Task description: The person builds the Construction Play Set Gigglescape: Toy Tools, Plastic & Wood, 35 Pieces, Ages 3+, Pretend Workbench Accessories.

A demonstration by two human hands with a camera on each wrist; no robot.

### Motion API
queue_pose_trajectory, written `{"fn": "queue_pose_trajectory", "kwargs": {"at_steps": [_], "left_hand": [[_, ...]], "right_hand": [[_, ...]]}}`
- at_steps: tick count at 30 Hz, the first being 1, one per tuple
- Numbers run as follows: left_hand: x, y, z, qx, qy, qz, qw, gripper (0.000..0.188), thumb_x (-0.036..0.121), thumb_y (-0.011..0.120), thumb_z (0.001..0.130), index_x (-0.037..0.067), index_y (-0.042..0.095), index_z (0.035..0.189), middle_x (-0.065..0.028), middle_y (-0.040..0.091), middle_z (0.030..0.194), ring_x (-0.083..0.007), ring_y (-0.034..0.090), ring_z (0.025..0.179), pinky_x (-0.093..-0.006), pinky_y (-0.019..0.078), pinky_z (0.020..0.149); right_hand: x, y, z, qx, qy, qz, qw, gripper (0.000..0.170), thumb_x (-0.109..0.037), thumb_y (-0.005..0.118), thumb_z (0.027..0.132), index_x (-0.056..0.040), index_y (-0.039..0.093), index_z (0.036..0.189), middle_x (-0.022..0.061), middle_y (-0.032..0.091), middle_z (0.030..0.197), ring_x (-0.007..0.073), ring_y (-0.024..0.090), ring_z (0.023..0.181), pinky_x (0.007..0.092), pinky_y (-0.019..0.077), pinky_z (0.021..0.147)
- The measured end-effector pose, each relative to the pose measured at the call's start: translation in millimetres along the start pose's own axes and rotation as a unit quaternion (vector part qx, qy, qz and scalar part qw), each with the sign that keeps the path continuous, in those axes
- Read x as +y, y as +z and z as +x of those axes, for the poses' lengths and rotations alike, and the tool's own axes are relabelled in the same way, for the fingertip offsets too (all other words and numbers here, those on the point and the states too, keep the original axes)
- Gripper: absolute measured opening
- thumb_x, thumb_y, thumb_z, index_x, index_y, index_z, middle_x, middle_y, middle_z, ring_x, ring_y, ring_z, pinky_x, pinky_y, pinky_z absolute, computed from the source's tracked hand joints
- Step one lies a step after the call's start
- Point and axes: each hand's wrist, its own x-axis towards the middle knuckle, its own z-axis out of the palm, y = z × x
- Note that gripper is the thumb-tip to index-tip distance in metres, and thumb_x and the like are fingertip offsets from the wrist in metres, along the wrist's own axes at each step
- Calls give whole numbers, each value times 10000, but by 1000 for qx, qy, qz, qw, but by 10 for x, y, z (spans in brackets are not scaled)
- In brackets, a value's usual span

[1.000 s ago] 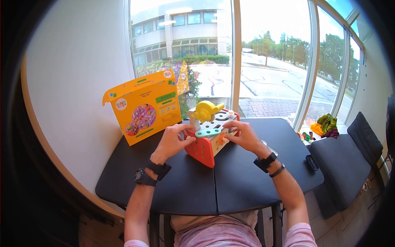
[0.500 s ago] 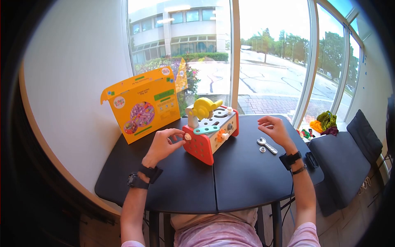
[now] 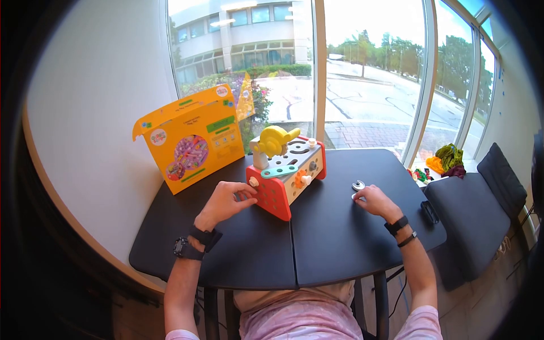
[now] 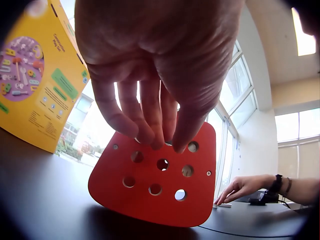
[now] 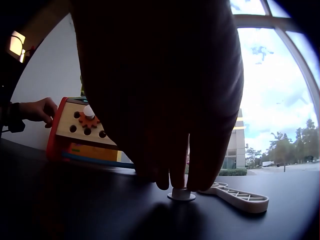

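In the head view, my left hand (image 3: 224, 201) is at the red end panel (image 3: 271, 199) of a toy workbench, fingers loosely bent just below a white bolt (image 3: 253, 181). The left wrist view shows those fingertips over the upper part of the holed panel (image 4: 170, 205). To the right, my right hand (image 3: 377, 202) reaches down to the tabletop; its fingertips pinch a small flanged white piece (image 5: 181, 195). Beside that piece lies a white wrench (image 5: 250, 201), partly covered by the hand in the head view. The workbench carries a yellow piece (image 3: 275, 139), teal strip (image 3: 279, 171) and orange gear (image 3: 298, 180).
A yellow cardboard box (image 3: 195, 141) stands on the black table (image 3: 243, 258), behind and left of the workbench. Near the table's right edge lies a black object (image 3: 429, 212). Past that edge are a dark chair (image 3: 467, 218) and colourful items by the window.
My right hand has moved off the workbench's right side, out to the right, and down onto the small white piece by the wrench. My left hand has dropped slightly from the white bolt.
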Motion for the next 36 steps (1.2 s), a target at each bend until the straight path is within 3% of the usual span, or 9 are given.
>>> {"fn": "queue_pose_trajectory", "kwargs": {"at_steps": [4, 11, 14, 20, 23, 27, 30, 33, 36], "left_hand": [[-71, 58, -9, -15, -3, -8, 1000, 226, 167, 895, 912, 67, 862, 1112, -37, 831, 872, -81, 760, 790, -251, 531, 671], [-70, 72, -34, -27, -2, 7, 1000, 236, 173, 903, 907, 66, 863, 1115, -41, 829, 870, -90, 759, 789, -258, 543, 692], [-8, 22, -68, -34, -21, 11, 999, 231, 128, 885, 917, 30, 851, 1123, -88, 830, 885, -138, 763, 792, -298, 605, 772], [-139, -31, -122, -32, -27, -1, 999, 225, 135, 878, 924, 33, 850, 1123, -88, 829, 885, -138, 762, 795, -296, 608, 777], [-162, -45, -156, -32, -7, 10, 999, 224, 135, 878, 923, 34, 849, 1121, -90, 832, 892, -141, 760, 791, -297, 612, 779], [-168, -41, -178, -36, -30, -5, 999, 230, 149, 889, 920, 35, 850, 1115, -91, 830, 889, -141, 756, 782, -297, 611, 769], [-245, 15, -141, -28, -14, -14, 999, 239, 159, 905, 917, 39, 852, 1117, -76, 824, 870, -114, 742, 759, -284, 595, 735], [-263, 43, -138, -35, -2, -5, 999, 248, 164, 900, 919, 43, 847, 1128, -87, 828, 883, -137, 753, 775, -298, 608, 756], [-262, 51, -124, -46, -7, 2, 999, 252, 169, 892, 915, 46, 844, 1129, -107, 830, 902, -174, 765, 801, -321, 628, 794]], "right_hand": [[-446, 17, 116, -34, -61, 70, 995, 242, -153, 700, 1001, -28, 847, 1146, 199, 826, 1118, 383, 763, 1108, 481, 581, 1038], [-1115, 171, 381, -111, -168, 79, 976, 363, -197, 712, 1053, -34, 750, 1375, 186, 792, 1284, 389, 718, 1213, 488, 562, 1073], [-1283, 207, 487, -127, -183, 93, 970, 385, -204, 711, 1057, -20, 731, 1394, 197, 779, 1315, 388, 714, 1226, 490, 557, 1082], [-1320, 354, 634, -93, -215, 132, 963, 368, -180, 712, 1048, -15, 742, 1375, 195, 786, 1312, 382, 734, 1197, 470, 578, 1057], [-1206, 146, 595, -98, -192, 152, 965, 338, -170, 714, 1042, -11, 762, 1336, 196, 799, 1278, 378, 743, 1188, 465, 583, 1051], [-836, -61, 568, -99, -60, 50, 992, 297, -149, 664, 1027, -39, 797, 1269, 177, 803, 1224, 371, 707, 1269, 486, 551, 1114], [22, 477, 600, 92, -76, -13, 993, 326, -101, 640, 999, -42, 794, 1281, 194, 786, 1276, 376, 695, 1296, 481, 545, 1141], [444, 524, 567, -29, 11, -40, 999, 380, -74, 643, 978, -45, 766, 1337, 218, 748, 1355, 388, 678, 1324, 469, 544, 1156], [451, 303, 432, -75, 39, -70, 994, 435, -48, 678, 944, -40, 740, 1374, 225, 726, 1370, 404, 671, 1319, 471, 543, 1151]]}}
